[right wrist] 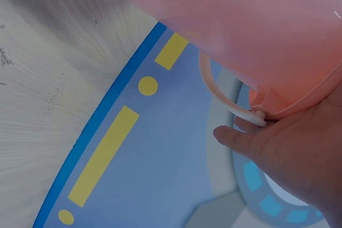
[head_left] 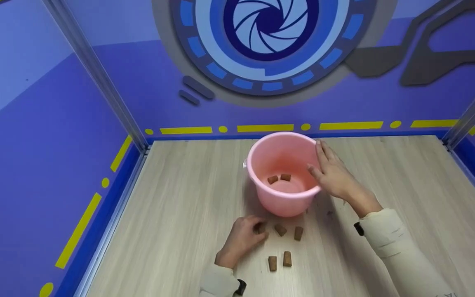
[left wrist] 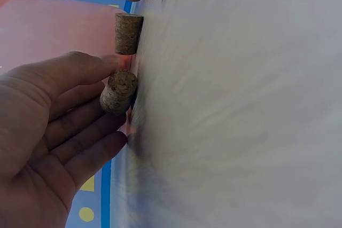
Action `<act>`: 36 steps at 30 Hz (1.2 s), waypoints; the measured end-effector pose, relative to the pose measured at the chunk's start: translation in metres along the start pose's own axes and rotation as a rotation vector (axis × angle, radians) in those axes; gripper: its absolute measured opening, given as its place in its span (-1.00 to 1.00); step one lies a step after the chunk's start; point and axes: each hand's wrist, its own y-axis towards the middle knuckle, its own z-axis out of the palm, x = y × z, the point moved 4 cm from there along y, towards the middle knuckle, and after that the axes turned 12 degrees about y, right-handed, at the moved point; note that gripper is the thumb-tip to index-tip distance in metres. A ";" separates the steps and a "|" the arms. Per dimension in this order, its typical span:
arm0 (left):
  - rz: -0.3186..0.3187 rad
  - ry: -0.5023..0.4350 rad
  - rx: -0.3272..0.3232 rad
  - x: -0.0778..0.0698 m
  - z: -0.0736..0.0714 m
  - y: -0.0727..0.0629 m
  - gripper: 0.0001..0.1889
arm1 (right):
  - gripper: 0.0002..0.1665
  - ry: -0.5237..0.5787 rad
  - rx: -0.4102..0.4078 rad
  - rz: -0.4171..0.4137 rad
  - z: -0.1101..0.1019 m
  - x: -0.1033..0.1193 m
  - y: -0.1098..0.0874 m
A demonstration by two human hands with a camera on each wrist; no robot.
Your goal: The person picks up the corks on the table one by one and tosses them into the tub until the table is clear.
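Note:
A pink bucket [head_left: 285, 204] stands on the table, its mouth tilted toward the head camera. My right hand [head_left: 336, 175] grips its right rim, with the thumb on the inner side. In the right wrist view the bucket's handle [right wrist: 222, 97] hangs beside that hand [right wrist: 299, 156]. Two corks [head_left: 285, 177] lie inside the bucket. In front of it, my left hand [head_left: 243, 237] curves loosely around a cork [left wrist: 118, 92] at the table surface. The thumb is close to this cork and the fingers are behind it; a firm hold does not show.
Several other corks lie on the table to the right of my left hand, including one near the bucket [head_left: 298, 233] and one closer to me [head_left: 272, 263]. Blue-purple panels [head_left: 138, 90] wall the table [head_left: 179, 185] at the back and sides.

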 end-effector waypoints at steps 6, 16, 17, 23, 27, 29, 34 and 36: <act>0.002 -0.018 0.018 0.000 0.000 -0.001 -0.77 | 0.01 -0.001 0.003 0.005 0.000 0.001 0.000; 0.039 0.002 0.045 -0.001 -0.002 -0.004 -0.68 | -0.01 0.005 0.000 0.002 0.000 0.000 0.000; 0.040 0.006 0.045 -0.001 -0.002 -0.004 -0.69 | -0.01 0.005 0.000 0.003 0.000 0.000 0.000; 0.073 0.023 0.015 0.000 -0.002 -0.003 -0.76 | 0.01 -0.008 0.000 0.003 0.000 0.001 0.000; 0.081 0.031 0.010 0.000 -0.001 -0.003 -0.78 | 0.03 -0.010 0.002 0.006 0.000 0.001 0.000; 0.075 0.035 0.017 0.000 -0.001 -0.003 -0.78 | 0.03 -0.010 0.003 0.007 0.000 0.000 0.000; 0.073 0.043 0.022 0.000 -0.002 -0.003 -0.79 | 0.02 -0.008 -0.004 -0.004 0.001 0.000 0.000; 0.073 0.040 0.019 0.000 -0.002 -0.004 -0.79 | 0.02 -0.006 -0.006 -0.005 0.001 0.000 0.000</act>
